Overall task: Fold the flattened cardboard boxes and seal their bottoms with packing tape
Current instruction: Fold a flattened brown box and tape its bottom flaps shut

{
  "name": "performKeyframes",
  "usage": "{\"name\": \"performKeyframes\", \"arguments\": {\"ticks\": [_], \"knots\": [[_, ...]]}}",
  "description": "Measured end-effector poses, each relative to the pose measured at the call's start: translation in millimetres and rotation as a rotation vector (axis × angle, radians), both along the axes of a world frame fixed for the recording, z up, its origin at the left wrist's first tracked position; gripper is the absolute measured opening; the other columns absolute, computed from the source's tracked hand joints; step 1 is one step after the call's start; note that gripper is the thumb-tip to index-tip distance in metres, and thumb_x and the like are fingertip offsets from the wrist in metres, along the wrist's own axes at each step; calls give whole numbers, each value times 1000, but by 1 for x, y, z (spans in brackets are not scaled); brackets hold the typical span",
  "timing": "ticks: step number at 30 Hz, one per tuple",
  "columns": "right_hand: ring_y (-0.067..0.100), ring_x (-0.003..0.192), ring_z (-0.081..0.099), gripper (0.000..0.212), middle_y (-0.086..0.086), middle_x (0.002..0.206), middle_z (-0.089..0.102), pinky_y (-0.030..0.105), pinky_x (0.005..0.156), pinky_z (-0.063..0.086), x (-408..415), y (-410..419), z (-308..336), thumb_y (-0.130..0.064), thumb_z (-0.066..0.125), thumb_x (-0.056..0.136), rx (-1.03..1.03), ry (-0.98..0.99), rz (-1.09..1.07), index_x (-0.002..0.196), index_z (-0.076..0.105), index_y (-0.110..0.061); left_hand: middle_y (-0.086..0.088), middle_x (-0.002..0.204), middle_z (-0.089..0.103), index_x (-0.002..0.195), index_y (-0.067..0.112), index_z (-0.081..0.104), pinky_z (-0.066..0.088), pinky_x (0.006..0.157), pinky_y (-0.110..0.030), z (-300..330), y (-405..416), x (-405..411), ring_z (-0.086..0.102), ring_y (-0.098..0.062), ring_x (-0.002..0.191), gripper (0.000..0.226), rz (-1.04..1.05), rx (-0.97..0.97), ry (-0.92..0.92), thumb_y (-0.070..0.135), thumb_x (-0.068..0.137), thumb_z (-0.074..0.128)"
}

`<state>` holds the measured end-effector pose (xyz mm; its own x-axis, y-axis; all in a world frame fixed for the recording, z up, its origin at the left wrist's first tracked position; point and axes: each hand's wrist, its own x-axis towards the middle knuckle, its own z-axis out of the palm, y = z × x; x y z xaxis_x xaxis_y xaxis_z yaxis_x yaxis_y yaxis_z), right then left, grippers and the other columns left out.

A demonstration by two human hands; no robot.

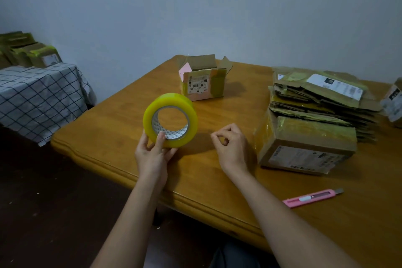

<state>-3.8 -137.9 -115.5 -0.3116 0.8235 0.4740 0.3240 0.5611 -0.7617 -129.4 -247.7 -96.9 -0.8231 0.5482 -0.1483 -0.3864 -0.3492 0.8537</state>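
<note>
At frame centre the left hand (152,150) has its grip around the yellow packing tape roll (170,120), held above the counter (121,135); the right hand (231,144) curls, gripping nothing. Flattened cardboard boxes (322,102) are stacked right.

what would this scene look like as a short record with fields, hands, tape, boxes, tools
left hand: holds the tape roll upright above the table
right hand: fingers curled, thumb and fingertips close together; any tape end pinched cannot be told
open box: stands at the far side, flaps up
flat boxes: stacked at right
closed box: in front of the stack, taped face up
knife: pink, near the front edge, untouched
</note>
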Motion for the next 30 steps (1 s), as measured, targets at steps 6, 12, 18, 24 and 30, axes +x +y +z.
{"name": "performKeyframes", "arguments": {"ticks": [6,12,18,24,30], "knots": [[9,53,59,9,-2,84,66,30,48,51,2,-19,21,-12,68,90,189,159,-5,95,76,-12,-2,120,65,117,30,58,62,74,-34,21,-9,1,71,-19,93,25,-42,116,-31,14,98,55],[13,63,68,12,12,99,71,21,58,58,22,-23,87,0,71,85,388,168,46,97,75,-3,-7,132,60,142,19,46,60,82,-38,59,-17,14,70,-24,103,44,-67,191,86,14,99,53],[21,87,71,13,13,93,74,25,82,55,79,-14,124,1,75,79,612,78,-71,92,75,-1,-3,126,63,136,22,50,57,88,-42,89,-4,56,73,-21,94,37,-140,242,171,14,99,53],[18,80,68,9,9,87,72,24,77,54,147,2,138,-3,74,83,658,32,-161,91,74,-3,-8,132,60,140,22,50,60,71,-31,108,23,105,72,-24,95,42,-229,245,226,15,99,56],[20,80,67,8,11,87,71,23,76,52,201,22,130,-2,73,83,628,-76,-238,91,73,-2,-8,110,68,136,16,55,59,68,-29,115,55,149,68,-30,105,39,-283,204,340,10,97,58]]}}
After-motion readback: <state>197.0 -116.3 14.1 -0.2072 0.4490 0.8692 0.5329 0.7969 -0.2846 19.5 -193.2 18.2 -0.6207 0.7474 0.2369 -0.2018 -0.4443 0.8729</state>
